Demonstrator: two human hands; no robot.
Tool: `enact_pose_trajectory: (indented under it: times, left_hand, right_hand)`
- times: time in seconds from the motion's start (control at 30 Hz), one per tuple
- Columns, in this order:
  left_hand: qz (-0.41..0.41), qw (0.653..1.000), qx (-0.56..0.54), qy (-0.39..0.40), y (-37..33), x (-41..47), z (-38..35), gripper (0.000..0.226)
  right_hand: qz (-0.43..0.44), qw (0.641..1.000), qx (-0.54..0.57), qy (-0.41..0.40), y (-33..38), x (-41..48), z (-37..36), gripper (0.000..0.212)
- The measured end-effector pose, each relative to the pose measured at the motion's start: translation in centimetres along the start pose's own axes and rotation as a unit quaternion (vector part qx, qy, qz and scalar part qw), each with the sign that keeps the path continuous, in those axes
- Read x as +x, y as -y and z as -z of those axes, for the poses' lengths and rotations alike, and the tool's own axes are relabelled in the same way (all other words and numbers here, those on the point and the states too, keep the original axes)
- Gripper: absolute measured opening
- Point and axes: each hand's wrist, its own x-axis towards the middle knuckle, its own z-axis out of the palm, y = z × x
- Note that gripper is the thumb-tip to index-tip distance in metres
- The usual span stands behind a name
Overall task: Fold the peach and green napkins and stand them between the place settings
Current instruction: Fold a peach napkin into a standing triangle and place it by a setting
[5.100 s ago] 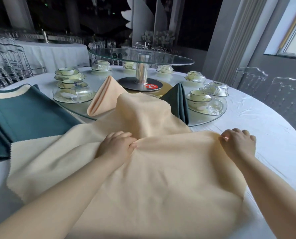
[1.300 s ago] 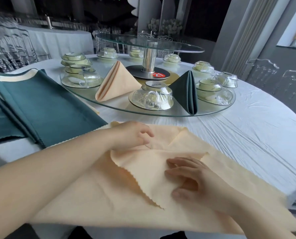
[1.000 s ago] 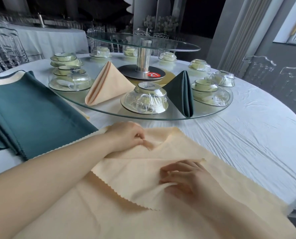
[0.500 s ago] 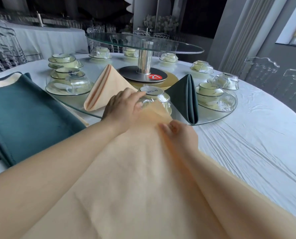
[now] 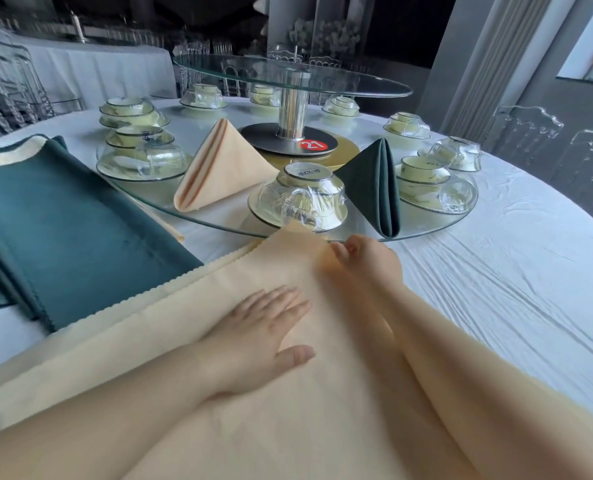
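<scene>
- Already, one peach napkin [image 5: 219, 168] and one green napkin [image 5: 374, 188] stand folded between wrapped place settings [image 5: 298, 202] on the glass turntable [image 5: 421, 225].
- Another peach cloth [image 5: 322, 410] lies part-folded on the tabletop [image 5: 496, 289] — left hand [image 5: 264, 337] flat, fingers spread; right hand [image 5: 367, 265] pinching its far corner.
- A flat green stack [image 5: 63, 237] waits unfolded beside it — much folding likely remains.
</scene>
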Motion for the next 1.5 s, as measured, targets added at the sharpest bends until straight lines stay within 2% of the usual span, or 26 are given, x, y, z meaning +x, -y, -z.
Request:
enact_pose_trajectory:
  times: [0.2, 0.3, 0.4, 0.47, 0.5, 0.57, 0.67, 0.7, 0.73, 0.8, 0.83, 0.97, 1.07, 1.17, 1.2, 1.27, 1.33, 1.37, 1.4, 1.43, 1.5]
  left_hand:
    - [0.012, 1.0, 0.011, 0.013, 0.1, 0.4, 0.4, 0.137]
    - [0.012, 1.0, 0.014, 0.018, -0.1, 0.5, 0.6, 0.14]
    - [0.012, 0.999, 0.025, 0.023, -0.2, 0.8, 0.9, 0.142]
    - [0.012, 0.999, 0.035, 0.022, -0.2, 1.1, 1.2, 0.139]
    - [0.013, 0.999, 0.038, 0.026, -0.3, 1.2, 1.3, 0.132]
    - [0.026, 0.998, 0.043, 0.027, -0.4, 1.2, 1.5, 0.105]
    - [0.052, 0.997, 0.06, 0.005, -1.0, 0.7, 1.7, 0.072]
    - [0.048, 0.997, 0.052, -0.011, -1.6, 0.2, 1.7, 0.068]
    - [0.034, 0.998, 0.035, -0.026, -2.1, -0.4, 1.5, 0.075]
    - [0.0, 0.999, 0.004, -0.035, -4.0, -2.1, 1.1, 0.12]
    - [0.003, 1.0, 0.0, -0.024, -5.0, -2.9, 0.6, 0.133]
    - [0.0, 1.0, 0.006, -0.004, -6.5, -3.7, -1.8, 0.136]
    - [-0.007, 1.0, 0.024, -0.008, -6.3, -3.6, -2.2, 0.134]
    - [-0.011, 1.0, 0.025, 0.0, -6.3, -3.7, -2.0, 0.133]
    - [-0.011, 1.0, 0.025, 0.003, -6.3, -3.8, -1.9, 0.133]
    - [-0.011, 1.0, 0.025, 0.006, -6.5, -3.9, -1.8, 0.133]
    - [-0.007, 1.0, 0.028, 0.003, -6.6, -4.0, -1.7, 0.134]
    - [-0.006, 1.0, 0.03, 0.002, -6.7, -4.1, -1.6, 0.135]
    - [-0.005, 1.0, 0.031, 0.001, -6.7, -4.1, -1.6, 0.136]
    - [-0.004, 1.0, 0.029, -0.001, -6.8, -4.1, -1.6, 0.136]
    - [-0.002, 1.0, 0.027, -0.001, -6.8, -4.0, -1.5, 0.136]
  right_hand:
    - [-0.038, 0.997, -0.007, 0.064, -5.5, -4.5, 4.5, 0.028]
    - [-0.043, 0.995, -0.063, 0.068, -8.8, -7.4, 6.9, 0.026]
    - [0.006, 0.993, -0.101, 0.056, -9.9, -10.5, 7.6, 0.026]
    - [0.091, 0.992, -0.091, -0.013, -9.0, -13.0, 6.5, 0.024]
    - [0.122, 0.988, -0.082, -0.051, -8.3, -14.2, 5.6, 0.027]
    - [0.165, 0.98, -0.082, -0.072, -7.3, -15.7, 4.0, 0.037]
    - [0.172, 0.977, -0.107, -0.063, -6.8, -16.0, 3.3, 0.035]
    - [0.17, 0.977, -0.109, -0.069, -6.9, -15.9, 3.2, 0.034]
    - [0.167, 0.977, -0.109, -0.071, -6.9, -15.8, 3.1, 0.033]
    - [0.164, 0.978, -0.106, -0.072, -6.9, -15.8, 2.9, 0.033]
    - [0.167, 0.978, -0.102, -0.074, -6.9, -15.7, 2.8, 0.034]
    - [0.176, 0.974, -0.112, -0.093, -7.2, -15.8, 2.7, 0.033]
    - [0.174, 0.978, -0.053, -0.102, -7.8, -16.2, 2.6, 0.036]
    - [0.116, 0.969, 0.023, -0.215, -10.0, -17.0, 4.0, 0.037]
    - [0.065, 0.963, 0.065, -0.254, -10.8, -17.3, 5.0, 0.038]
    - [-0.103, 0.933, 0.176, -0.296, -13.9, -18.0, 6.7, 0.044]
    - [-0.292, 0.871, 0.298, -0.261, -17.2, -18.6, 7.9, 0.056]
    - [-0.344, 0.843, 0.343, -0.231, -18.4, -19.0, 8.3, 0.06]
    - [-0.375, 0.825, 0.373, -0.197, -19.2, -19.4, 8.6, 0.056]
    - [-0.386, 0.814, 0.404, -0.159, -19.6, -19.7, 8.8, 0.043]
    - [-0.384, 0.791, 0.464, -0.107, -20.1, -19.8, 9.0, 0.025]
